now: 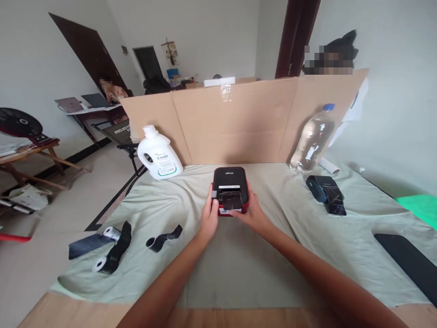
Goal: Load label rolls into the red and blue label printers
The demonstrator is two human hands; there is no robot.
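Note:
A small black and red label printer (230, 177) sits on the cloth in front of me, and a dark strip (232, 200) shows at its front slot. My left hand (209, 214) is closed around the printer's left side, thumb near the front corner. On the opposite side my right hand (254, 210) grips it, with the thumb at the lower front edge. Fingers behind the printer are partly hidden. To the left lie two black rolls with white cores (118, 250) and a smaller dark roll (157, 243), each partly unrolled.
A white jug (160, 157) and a clear bottle with a blue cap (312, 141) stand before an upright cardboard panel (235, 127). At right are a black device with a dark marbled strip (332, 193) and a black slab (406, 259). Two people are beyond the panel.

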